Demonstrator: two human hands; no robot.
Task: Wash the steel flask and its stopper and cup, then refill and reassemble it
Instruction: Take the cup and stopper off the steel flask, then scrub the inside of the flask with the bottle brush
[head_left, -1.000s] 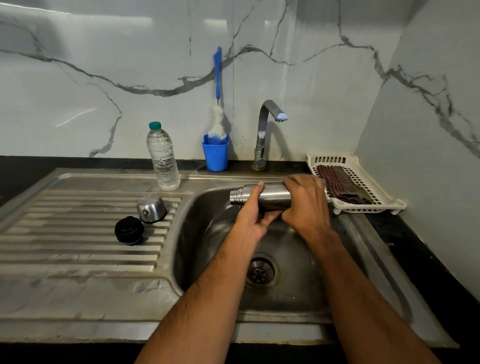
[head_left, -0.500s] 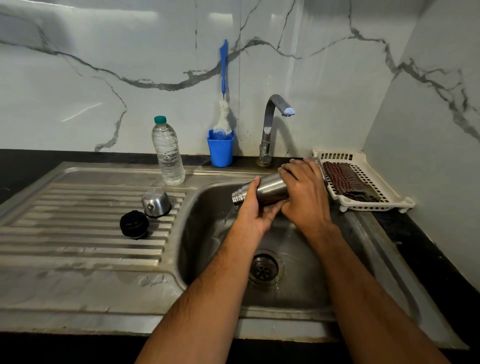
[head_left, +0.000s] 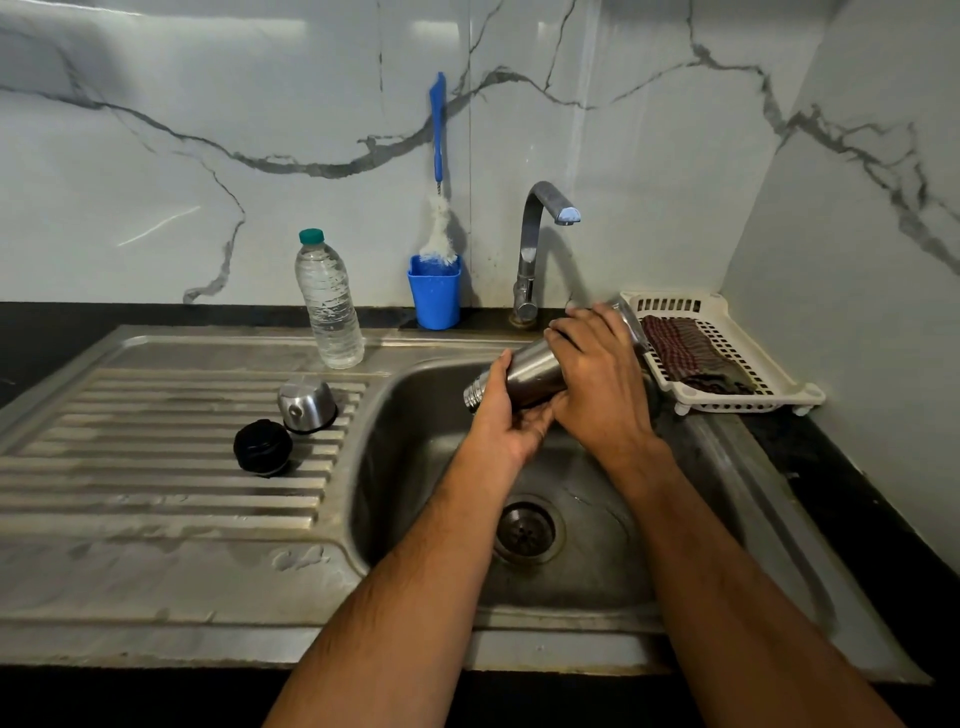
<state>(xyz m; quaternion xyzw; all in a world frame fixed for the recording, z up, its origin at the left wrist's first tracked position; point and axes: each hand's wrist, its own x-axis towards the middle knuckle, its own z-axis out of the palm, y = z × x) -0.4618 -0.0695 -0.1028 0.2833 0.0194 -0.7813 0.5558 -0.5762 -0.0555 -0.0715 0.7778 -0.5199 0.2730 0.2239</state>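
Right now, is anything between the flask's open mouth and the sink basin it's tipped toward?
Nothing visible. Both hands, left hand and right hand, grip the steel flask, tilted with its mouth down-left over the sink basin. The stopper and cup sit aside on the drainboard.

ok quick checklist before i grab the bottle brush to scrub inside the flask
1. Flask held over the sink basin: ok, left hand and right hand both grip it.
2. Mouth uncapped: ok, stopper and cup sit on the drainboard.
3. Flask emptied: cannot tell.
4. Bottle brush reachable: ok, standing in the blue holder.
5. A hand free: not ok.
6. Tap running: cannot tell.
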